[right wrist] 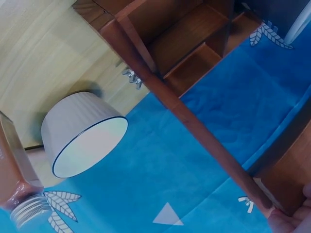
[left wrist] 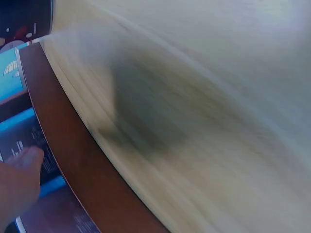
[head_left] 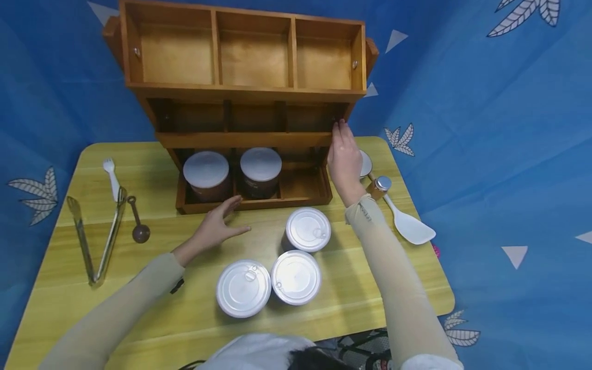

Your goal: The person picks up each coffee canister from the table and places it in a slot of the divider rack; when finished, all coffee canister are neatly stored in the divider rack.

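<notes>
A three-tier wooden rack [head_left: 245,90] stands at the back of the table. In its bottom tier sit two lidded cans, a left can [head_left: 206,172] and a middle can [head_left: 261,169]. My left hand [head_left: 217,231] hovers before that tier's front edge, thumb and fingers spread with nothing between them. My right hand [head_left: 346,159] lies with straight fingers against the right end of the rack's middle tier; its fingertips [right wrist: 286,221] show at the wood in the right wrist view. Three more cans with pale lids stand nearer the front: a rear can [head_left: 308,229], a right can [head_left: 296,277] and a left can [head_left: 243,289].
On the left lie tongs [head_left: 108,246], a white fork [head_left: 112,180] and a brown measuring spoon [head_left: 140,233]. To the right are a white cup [right wrist: 82,131], partly hidden by my right hand in the head view, a small metal-capped jar [head_left: 380,186] and a white spatula [head_left: 411,226].
</notes>
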Available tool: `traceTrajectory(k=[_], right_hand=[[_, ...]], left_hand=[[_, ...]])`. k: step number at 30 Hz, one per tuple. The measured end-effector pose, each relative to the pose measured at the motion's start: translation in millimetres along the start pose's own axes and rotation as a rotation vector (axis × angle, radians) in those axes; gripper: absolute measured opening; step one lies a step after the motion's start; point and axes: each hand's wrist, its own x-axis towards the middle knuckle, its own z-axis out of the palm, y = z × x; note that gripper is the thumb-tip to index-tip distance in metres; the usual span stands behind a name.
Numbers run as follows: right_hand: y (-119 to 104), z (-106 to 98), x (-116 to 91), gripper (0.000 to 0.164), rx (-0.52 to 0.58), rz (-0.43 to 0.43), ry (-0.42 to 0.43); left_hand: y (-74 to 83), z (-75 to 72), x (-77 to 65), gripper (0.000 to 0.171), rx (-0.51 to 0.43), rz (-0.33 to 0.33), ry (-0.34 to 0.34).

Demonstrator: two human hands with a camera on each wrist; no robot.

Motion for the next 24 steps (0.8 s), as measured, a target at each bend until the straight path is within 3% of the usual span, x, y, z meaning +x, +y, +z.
traceTrajectory(k=[5,12,17,24], right_hand=[[2.6,-4.6,0.9,0.039,0.007,-0.012,-0.007],[-2.0,-4.3,-1.7,0.039,0.001,-0.029,-0.026],[-3.5,-2.6,-3.3,0.038,0.004,-0.052,-0.01],[4.3,-4.3,-2.2,0.039,-0.011,-0.026,-0.027]], left_hand=[[12.5,20.2,19.0,0.104,0.03,0.108,-0.193],[21.9,51.6,46.2,0.107,0.069,0.184,-0.416],[22.3,66.1,57.5,0.11,0.039,0.24,-0.514],[30.5,84.4,69.4,0.107,-0.112,0.352,-0.592]])
